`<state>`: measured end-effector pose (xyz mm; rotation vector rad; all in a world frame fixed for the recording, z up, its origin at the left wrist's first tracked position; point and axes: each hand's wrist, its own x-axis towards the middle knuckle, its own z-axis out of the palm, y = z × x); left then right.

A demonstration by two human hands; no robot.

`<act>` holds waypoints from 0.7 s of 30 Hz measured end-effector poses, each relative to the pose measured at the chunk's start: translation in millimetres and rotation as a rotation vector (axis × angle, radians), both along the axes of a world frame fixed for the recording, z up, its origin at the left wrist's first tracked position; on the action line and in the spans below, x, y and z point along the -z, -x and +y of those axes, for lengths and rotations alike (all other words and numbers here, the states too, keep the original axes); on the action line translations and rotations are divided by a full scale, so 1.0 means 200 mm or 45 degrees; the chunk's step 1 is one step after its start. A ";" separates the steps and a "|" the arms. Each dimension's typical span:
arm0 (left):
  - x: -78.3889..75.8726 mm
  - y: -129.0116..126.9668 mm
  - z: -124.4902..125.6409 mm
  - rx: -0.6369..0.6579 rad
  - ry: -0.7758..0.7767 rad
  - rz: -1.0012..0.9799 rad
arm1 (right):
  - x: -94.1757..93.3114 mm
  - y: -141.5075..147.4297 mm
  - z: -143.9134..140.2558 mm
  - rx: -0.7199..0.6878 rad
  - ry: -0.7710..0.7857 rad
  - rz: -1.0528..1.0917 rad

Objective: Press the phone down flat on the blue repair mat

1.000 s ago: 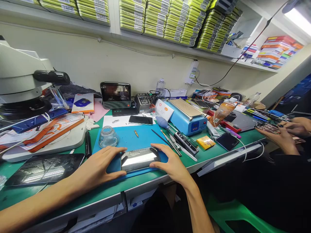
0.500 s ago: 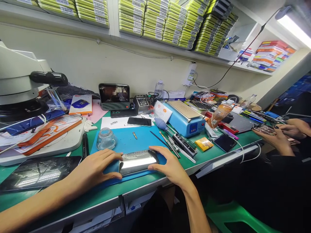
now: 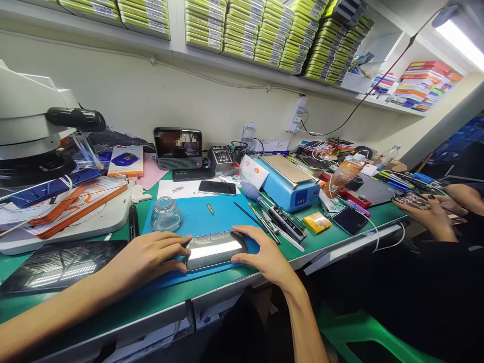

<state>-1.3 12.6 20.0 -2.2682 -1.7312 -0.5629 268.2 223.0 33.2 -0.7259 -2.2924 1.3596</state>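
Observation:
A smartphone [image 3: 215, 252] with a glossy screen that reflects the lamp lies sideways over the blue mat [image 3: 200, 212]. My left hand [image 3: 157, 254] grips its left end, fingertips at the upper corner and thumb at the lower one. At the right end, my right hand [image 3: 266, 252] holds the phone between thumb and fingers. Just behind the left hand stands a clear glass jar [image 3: 165, 216]. A small brass-coloured tip [image 3: 210, 208] lies on the mat, and tweezers and a slim black tool [image 3: 254, 219] lie beyond the right hand.
A large dark tablet-like panel [image 3: 64, 267] lies under my left forearm. A microscope [image 3: 34, 121] stands at the left. Behind the tools sits a blue heating plate unit [image 3: 291, 184]. A black phone [image 3: 350, 221] and another person's hands [image 3: 434, 217] are at the right.
The fingers of my left hand have closed together more along the phone's end. The phone's tilt has shifted slightly, and its bright reflection has moved up. The right hand is nearly still.

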 end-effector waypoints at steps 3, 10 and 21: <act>0.00 -0.01 0.00 -0.022 -0.005 -0.017 | 0.00 0.00 -0.01 0.011 -0.009 0.008; 0.01 -0.02 -0.02 -0.050 -0.062 -0.074 | 0.01 0.00 -0.02 0.046 -0.038 0.034; 0.04 0.01 -0.06 -0.094 -0.045 -0.103 | 0.02 0.00 -0.04 0.076 -0.091 0.131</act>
